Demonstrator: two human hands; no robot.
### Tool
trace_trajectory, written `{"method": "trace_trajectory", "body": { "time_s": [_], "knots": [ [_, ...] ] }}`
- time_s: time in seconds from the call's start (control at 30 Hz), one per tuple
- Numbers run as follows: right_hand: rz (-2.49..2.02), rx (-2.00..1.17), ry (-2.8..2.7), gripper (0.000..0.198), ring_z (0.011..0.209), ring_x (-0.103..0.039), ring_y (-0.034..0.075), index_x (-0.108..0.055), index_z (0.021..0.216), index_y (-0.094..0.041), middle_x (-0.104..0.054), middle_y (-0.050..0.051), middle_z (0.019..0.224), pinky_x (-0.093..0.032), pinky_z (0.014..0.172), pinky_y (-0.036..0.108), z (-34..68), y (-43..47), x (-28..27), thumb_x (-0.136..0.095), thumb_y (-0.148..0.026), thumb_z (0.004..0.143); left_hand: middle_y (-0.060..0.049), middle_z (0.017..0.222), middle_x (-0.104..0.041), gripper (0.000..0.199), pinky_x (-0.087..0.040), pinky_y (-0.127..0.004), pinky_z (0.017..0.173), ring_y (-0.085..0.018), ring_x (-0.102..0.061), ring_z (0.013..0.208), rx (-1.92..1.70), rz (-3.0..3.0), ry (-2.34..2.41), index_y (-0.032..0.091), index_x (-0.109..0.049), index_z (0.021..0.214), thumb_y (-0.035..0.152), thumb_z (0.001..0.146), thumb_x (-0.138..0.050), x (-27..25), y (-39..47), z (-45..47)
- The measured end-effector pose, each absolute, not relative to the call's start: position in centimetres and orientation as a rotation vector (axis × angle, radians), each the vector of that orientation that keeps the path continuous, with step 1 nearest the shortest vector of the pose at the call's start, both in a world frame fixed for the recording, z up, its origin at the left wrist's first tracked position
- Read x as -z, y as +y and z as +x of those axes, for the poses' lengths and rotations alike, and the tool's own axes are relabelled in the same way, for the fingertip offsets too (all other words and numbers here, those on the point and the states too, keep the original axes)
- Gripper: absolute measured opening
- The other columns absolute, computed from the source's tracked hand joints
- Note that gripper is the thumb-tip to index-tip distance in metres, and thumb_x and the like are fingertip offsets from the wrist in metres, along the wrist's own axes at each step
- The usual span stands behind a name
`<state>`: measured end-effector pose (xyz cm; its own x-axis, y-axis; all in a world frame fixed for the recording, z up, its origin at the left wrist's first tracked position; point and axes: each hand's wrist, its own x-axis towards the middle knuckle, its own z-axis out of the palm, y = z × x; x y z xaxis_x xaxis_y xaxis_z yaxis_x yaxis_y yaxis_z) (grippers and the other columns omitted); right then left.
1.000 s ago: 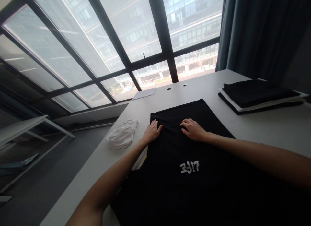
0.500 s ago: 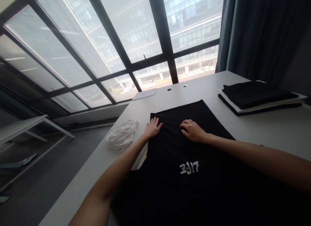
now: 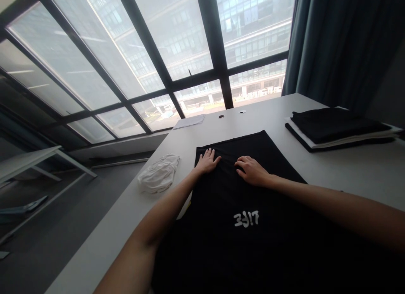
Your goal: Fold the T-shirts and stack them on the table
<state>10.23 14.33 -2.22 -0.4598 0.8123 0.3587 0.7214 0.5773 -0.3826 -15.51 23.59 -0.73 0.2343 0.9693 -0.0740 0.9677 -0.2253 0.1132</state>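
A black T-shirt (image 3: pixel 218 201) lies spread on the white table, its white lettering upside down from where I look. My left hand (image 3: pixel 207 160) rests flat on the cloth near its far left corner, fingers spread. To the right, my right hand (image 3: pixel 251 171) lies on the shirt with its fingers slightly bent and nothing held in them. Small folds run in the fabric between the two hands. The near part of the shirt blends into dark shadow, so its lower edge is hard to make out.
A crumpled white cloth (image 3: pixel 160 173) sits left of the shirt on the table (image 3: pixel 104 243). Folded black and white garments (image 3: pixel 341 127) are stacked at the right. Papers (image 3: pixel 189 122) lie at the far edge, near the windows. A second table (image 3: pixel 28 163) stands at the left.
My left hand has slid a little to the right across the shirt. My right hand has stayed about where it was.
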Motion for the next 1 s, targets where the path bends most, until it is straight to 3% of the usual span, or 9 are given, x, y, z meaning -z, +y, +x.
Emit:
{"method": "trace_trajectory", "body": {
  "time_s": [0.17,0.3,0.43,0.6,0.77,0.93,1.0],
  "knots": [
    [-1.216,-0.259,-2.292,0.037,0.133,-0.053,0.027,-0.069,0.129,-0.017,-0.062,0.014,0.140,-0.041,0.115,0.040,10.1,15.1,1.5,-0.053,-0.030,0.099,-0.014,0.170,-0.019,0.070,-0.015,-0.052,0.126,-0.028,-0.014,0.158,-0.285,2.357,1.921,0.014,-0.029,0.162,0.056,0.107,-0.018,0.4,24.7,-14.0],
    [-1.253,-0.179,-2.367,0.051,0.154,-0.029,0.030,-0.055,0.148,-0.017,-0.039,0.014,0.163,-0.023,0.125,0.052,9.7,16.9,1.1,-0.047,-0.038,0.102,-0.011,0.171,-0.017,0.074,-0.011,-0.059,0.126,-0.030,-0.010,0.159,-0.107,2.394,1.844,0.018,-0.029,0.163,0.063,0.104,-0.026,1.3,24.5,-13.2],
    [-1.449,-0.208,-2.415,0.064,0.158,-0.012,0.033,-0.039,0.159,-0.017,-0.019,0.015,0.171,-0.012,0.124,0.062,10.7,20.3,1.6,-0.043,-0.047,0.103,-0.010,0.171,-0.018,0.076,-0.011,-0.058,0.126,-0.030,-0.012,0.159,-0.158,2.418,1.839,0.018,-0.029,0.163,0.065,0.104,-0.023,1.9,24.0,-13.4],
    [-1.778,-0.373,-2.210,0.062,0.157,-0.017,0.035,-0.041,0.158,-0.014,-0.024,0.018,0.169,-0.016,0.124,0.060,13.8,24.4,2.1,-0.038,-0.048,0.105,-0.008,0.171,-0.020,0.073,-0.012,-0.058,0.126,-0.030,-0.013,0.159,-0.145,2.415,1.813,0.022,-0.035,0.161,0.066,0.103,-0.027,1.7,24.4,-13.8],
    [-1.771,-0.218,-2.103,0.057,0.155,-0.018,0.034,-0.044,0.155,-0.010,-0.026,0.020,0.168,-0.014,0.122,0.057,16.7,26.8,2.1,-0.043,-0.040,0.106,-0.010,0.169,-0.027,0.064,-0.017,-0.055,0.126,-0.027,-0.020,0.158,-0.231,2.322,1.939,0.020,-0.036,0.159,0.053,0.107,-0.023,1.2,26.4,-15.4],
    [-1.854,-0.254,-2.074,0.056,0.152,-0.026,0.036,-0.047,0.151,-0.004,-0.034,0.028,0.162,-0.019,0.117,0.060,18.9,28.0,2.7,-0.046,-0.037,0.106,-0.011,0.170,-0.021,0.068,-0.013,-0.055,0.127,-0.029,-0.015,0.158,-0.144,2.271,1.986,0.019,-0.033,0.161,0.057,0.105,-0.027,1.5,27.4,-17.0],
    [-1.844,-0.214,-2.059,0.055,0.152,-0.025,0.037,-0.049,0.150,-0.004,-0.034,0.029,0.162,-0.014,0.117,0.062,18.8,27.9,2.5,-0.045,-0.037,0.106,-0.012,0.169,-0.025,0.067,-0.016,-0.053,0.127,-0.029,-0.019,0.158,-0.208,2.275,2.019,0.018,-0.034,0.160,0.055,0.106,-0.026,1.5,27.1,-16.8]
  ]
}}
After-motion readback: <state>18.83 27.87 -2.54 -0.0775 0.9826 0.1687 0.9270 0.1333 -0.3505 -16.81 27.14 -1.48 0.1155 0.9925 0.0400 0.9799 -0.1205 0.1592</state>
